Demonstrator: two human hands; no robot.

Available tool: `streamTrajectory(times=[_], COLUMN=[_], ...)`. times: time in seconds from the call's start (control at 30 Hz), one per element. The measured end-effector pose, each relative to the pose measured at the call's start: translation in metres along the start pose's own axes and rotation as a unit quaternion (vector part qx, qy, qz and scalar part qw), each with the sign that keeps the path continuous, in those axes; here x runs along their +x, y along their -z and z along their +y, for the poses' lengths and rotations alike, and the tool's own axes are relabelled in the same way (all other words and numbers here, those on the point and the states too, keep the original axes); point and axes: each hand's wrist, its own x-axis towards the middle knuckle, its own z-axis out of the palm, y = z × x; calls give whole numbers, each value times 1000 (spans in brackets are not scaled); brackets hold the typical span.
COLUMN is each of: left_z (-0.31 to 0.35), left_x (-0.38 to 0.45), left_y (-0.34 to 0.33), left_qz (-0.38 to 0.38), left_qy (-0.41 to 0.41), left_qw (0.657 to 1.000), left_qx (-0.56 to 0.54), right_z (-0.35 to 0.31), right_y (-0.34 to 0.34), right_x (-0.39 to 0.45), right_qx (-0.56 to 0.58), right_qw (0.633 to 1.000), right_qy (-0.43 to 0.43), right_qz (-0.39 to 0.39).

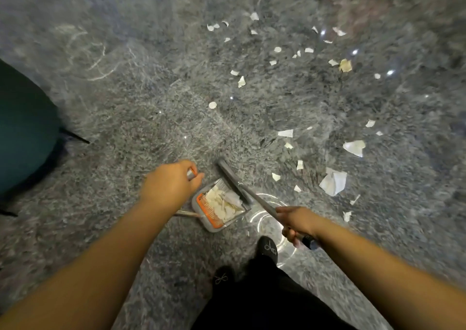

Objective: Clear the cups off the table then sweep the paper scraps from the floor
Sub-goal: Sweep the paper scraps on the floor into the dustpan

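Left hand [174,184] curls round the top of the dustpan handle [191,174], fingers closed on it. Right hand [295,222] grips the broom handle [262,205], fingers wrapped. Broom head [233,181] sits at the mouth of the dustpan [219,207], grey plastic with orange comb, part full of white scraps. More scraps [332,182] lie scattered over the speckled grey floor [126,102], ahead and to the right, the largest near the broom. Judgement: paper is very light and thin, torn irregular; likely to flutter, so short, low strokes suit. No cups in view.

Indoor room, polished stone floor [151,102], teal chair [22,128]
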Motion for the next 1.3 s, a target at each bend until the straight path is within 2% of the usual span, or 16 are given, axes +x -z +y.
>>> streamTrajectory(times=[0.1,0.2,0.53,0.8,1.0,1.13,1.3], left_z=[9,15,102,213,296,352,400], left_x=[0,9,49,92,118,131,153], left_y=[-2,-3,-19,-37,-51,-61,-72], left_qz=[11,-24,-36,-70,-85,-83,-79], left_qy=[-12,-18,-173,-250,-258,-292,-267], left_qw=[1000,999,984,965,960,949,955], left_qx=[11,-14,14,45,66,89,102], right_z=[12,26,67,78,74,67,62], right_y=[-5,-6,39,123,198,249,308], right_x=[-15,-29,-54,-54,-62,-64,-56], right_qx=[36,92,206,248,294,319,316], right_qw=[999,994,969,955,938,929,927], right_qy=[16,33,48,19,3,-6,-4], right_qz=[27,56,125,158,181,188,201])
